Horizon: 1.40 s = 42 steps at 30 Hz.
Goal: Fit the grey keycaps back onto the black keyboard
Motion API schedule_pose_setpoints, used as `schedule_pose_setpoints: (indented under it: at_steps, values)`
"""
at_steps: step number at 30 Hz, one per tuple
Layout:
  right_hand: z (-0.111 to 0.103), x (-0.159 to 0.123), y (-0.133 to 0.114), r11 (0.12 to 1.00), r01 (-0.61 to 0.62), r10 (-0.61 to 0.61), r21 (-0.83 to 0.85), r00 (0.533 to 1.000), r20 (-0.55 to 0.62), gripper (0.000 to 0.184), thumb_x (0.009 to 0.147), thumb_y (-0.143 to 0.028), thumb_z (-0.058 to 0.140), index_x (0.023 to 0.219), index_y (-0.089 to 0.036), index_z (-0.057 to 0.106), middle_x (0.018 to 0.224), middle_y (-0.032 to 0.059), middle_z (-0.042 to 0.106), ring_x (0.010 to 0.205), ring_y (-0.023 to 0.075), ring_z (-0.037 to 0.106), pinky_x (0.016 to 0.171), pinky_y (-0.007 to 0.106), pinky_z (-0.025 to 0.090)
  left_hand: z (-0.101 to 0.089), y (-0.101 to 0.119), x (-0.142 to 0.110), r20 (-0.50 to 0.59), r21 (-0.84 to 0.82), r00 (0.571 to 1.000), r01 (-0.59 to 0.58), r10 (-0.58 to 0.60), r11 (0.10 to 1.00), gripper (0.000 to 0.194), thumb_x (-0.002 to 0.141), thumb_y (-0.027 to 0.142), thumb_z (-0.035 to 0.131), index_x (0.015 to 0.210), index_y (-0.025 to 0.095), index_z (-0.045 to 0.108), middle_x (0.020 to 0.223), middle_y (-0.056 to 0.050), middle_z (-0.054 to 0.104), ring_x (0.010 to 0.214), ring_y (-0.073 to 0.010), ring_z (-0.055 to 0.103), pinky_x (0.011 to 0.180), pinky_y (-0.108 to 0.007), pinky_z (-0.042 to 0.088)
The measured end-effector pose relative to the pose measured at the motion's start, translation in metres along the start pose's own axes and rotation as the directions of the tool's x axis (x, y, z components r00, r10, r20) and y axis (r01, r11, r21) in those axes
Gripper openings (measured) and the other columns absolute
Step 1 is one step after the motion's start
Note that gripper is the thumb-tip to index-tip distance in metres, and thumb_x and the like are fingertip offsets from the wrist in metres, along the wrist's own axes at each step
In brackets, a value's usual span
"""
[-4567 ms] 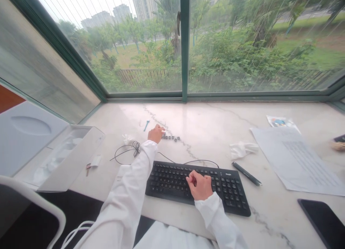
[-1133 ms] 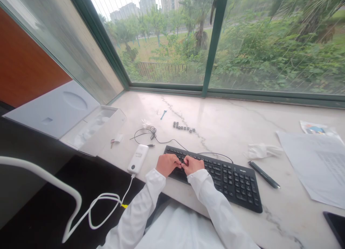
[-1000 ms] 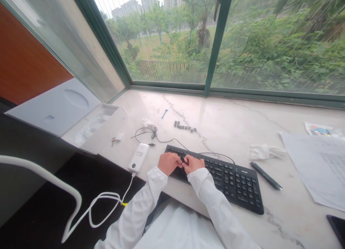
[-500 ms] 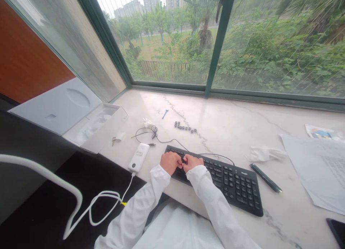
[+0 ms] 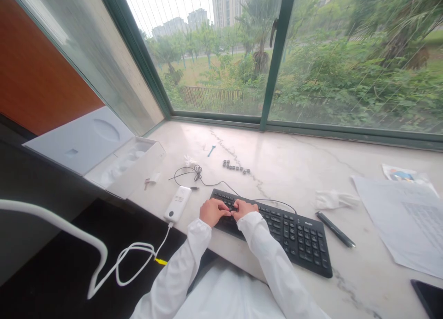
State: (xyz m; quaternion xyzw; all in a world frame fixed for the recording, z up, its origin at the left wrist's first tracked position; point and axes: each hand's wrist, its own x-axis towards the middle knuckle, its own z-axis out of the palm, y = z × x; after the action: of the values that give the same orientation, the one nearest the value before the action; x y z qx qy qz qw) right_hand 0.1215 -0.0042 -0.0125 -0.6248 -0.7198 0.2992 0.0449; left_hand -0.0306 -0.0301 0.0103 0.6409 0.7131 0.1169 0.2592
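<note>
A black keyboard (image 5: 301, 238) lies at a slant on the marble-patterned surface, and both my hands are over its left part. My left hand (image 5: 212, 212) has its thumb and forefinger drawn together above the keys. Its fingertips meet those of my right hand (image 5: 245, 208), whose fingers are curled in. Anything between the fingertips is too small or hidden to make out. Beyond the keyboard, several loose black keycaps (image 5: 236, 167) sit in short rows. A small blue tool (image 5: 211, 150) lies farther back.
Left of the keyboard lie a white power bank (image 5: 178, 203) with a white cable (image 5: 138, 245) and a coiled black cable (image 5: 197, 172). An open white box (image 5: 134, 171) stands farther left. To the right are a dark pen (image 5: 335, 229), crumpled white material (image 5: 335, 200), papers (image 5: 398, 217) and a dark flat device (image 5: 429, 296).
The view has shifted slightly. My left hand's fingers have straightened a little and its thumb and forefinger show more clearly. Both hands stay at the keyboard's left part.
</note>
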Motion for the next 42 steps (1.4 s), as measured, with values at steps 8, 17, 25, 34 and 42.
schedule_pose_setpoints:
  at_steps: [8, 17, 25, 34, 42]
  values:
    - [-0.002, 0.0, -0.002, 0.998, -0.031, 0.035, -0.053, 0.998, 0.061, 0.013, 0.07, -0.035, 0.057, 0.077, -0.024, 0.052, 0.076, -0.0027, 0.064, 0.079, 0.0185, 0.057, 0.075, 0.033, 0.023, -0.001, -0.003, 0.007, 0.105, -0.031, 0.986, 0.136, -0.132, 0.99, 0.025, 0.061, 0.045, 0.072, 0.079, 0.028, 0.066, 0.079, 0.007, 0.07, 0.076, -0.0112, 0.062, 0.062, -0.021, 0.04]
    - [0.0, 0.005, -0.001, 0.998, -0.029, 0.034, -0.056, 0.997, 0.077, 0.012, 0.069, -0.032, 0.056, 0.077, -0.024, 0.053, 0.07, -0.003, 0.063, 0.074, 0.0179, 0.057, 0.074, 0.033, 0.023, 0.001, 0.012, 0.023, 0.106, 0.19, 0.974, 0.176, -0.199, 0.966, 0.041, 0.056, 0.042, 0.074, 0.089, 0.025, 0.056, 0.094, 0.001, 0.067, 0.089, -0.0188, 0.061, 0.07, -0.025, 0.043]
    - [-0.002, 0.004, -0.003, 0.998, -0.015, 0.02, -0.064, 0.997, 0.071, 0.011, 0.068, -0.028, 0.057, 0.077, -0.024, 0.053, 0.074, -0.0026, 0.064, 0.076, 0.0184, 0.057, 0.075, 0.033, 0.023, 0.001, 0.016, 0.023, 0.128, 0.238, 0.974, 0.155, -0.189, 0.959, 0.042, 0.057, 0.039, 0.072, 0.094, 0.026, 0.056, 0.099, -0.002, 0.066, 0.096, -0.0211, 0.06, 0.075, -0.027, 0.044]
    - [-0.004, 0.0, -0.007, 0.997, -0.024, 0.029, -0.077, 0.998, 0.055, 0.009, 0.07, -0.027, 0.057, 0.077, -0.023, 0.053, 0.075, -0.002, 0.063, 0.076, 0.0178, 0.056, 0.074, 0.032, 0.022, 0.002, 0.018, 0.019, 0.098, 0.234, 0.98, 0.147, -0.174, 0.961, 0.037, 0.058, 0.037, 0.07, 0.09, 0.026, 0.055, 0.095, -0.001, 0.066, 0.092, -0.0213, 0.06, 0.072, -0.028, 0.043]
    - [-0.009, -0.018, 0.01, 0.997, 0.016, -0.004, 0.081, 0.989, -0.147, 0.016, 0.073, -0.028, 0.054, 0.065, -0.019, 0.043, 0.057, -0.0079, 0.053, 0.06, 0.0103, 0.049, 0.068, 0.025, 0.021, -0.004, 0.003, -0.001, -0.005, 0.055, 0.987, 0.161, -0.161, 0.985, 0.026, 0.066, 0.04, 0.067, 0.078, 0.025, 0.049, 0.079, 0.007, 0.066, 0.075, -0.0139, 0.059, 0.059, -0.023, 0.034]
